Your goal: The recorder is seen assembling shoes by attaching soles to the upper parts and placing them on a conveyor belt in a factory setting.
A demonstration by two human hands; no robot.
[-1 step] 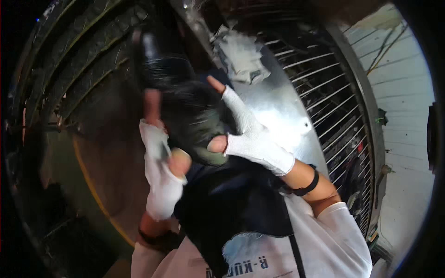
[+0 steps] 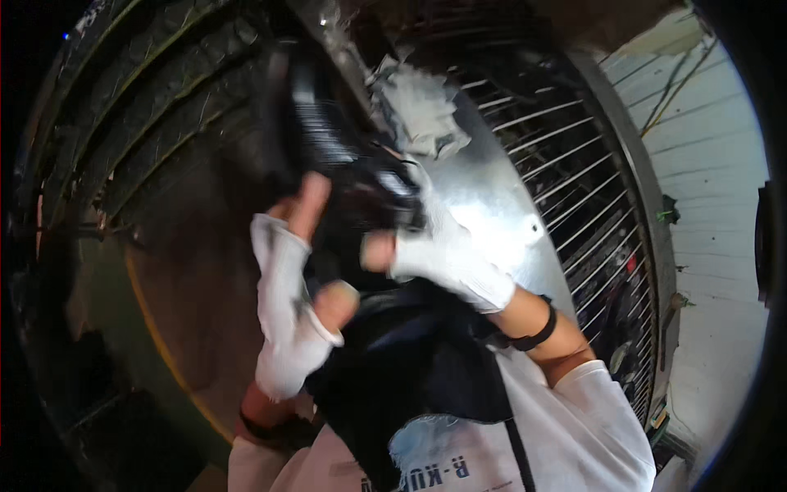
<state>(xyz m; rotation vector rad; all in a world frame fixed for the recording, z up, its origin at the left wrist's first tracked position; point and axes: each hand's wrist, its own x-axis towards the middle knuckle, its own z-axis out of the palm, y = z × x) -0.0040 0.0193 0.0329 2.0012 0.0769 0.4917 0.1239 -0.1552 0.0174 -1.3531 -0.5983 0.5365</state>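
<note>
A glossy black thing, shoe-like in shape and blurred by motion, is held in front of my chest. My right hand, in a white fingerless glove, grips its right side; the thumb lies over the near part and the other fingers are mostly hidden. My left hand, gloved the same way, is beside its left side, thumb and fingers stretched apart; contact with it is unclear. Just beyond, a dark shiny rounded form with fine ribs stands upright; blur hides whether it joins the held thing.
A bare metal sheet slopes at the right, with a crumpled pale cloth or paper on its far end. Beyond it is a wire grille and a white panelled wall. Dark curved racks rise at the left. A yellow line crosses the floor.
The held black thing has turned, showing a glossy side where a dull greenish part was visible. My left hand has shifted slightly right, and my right fingers have gone behind the thing.
</note>
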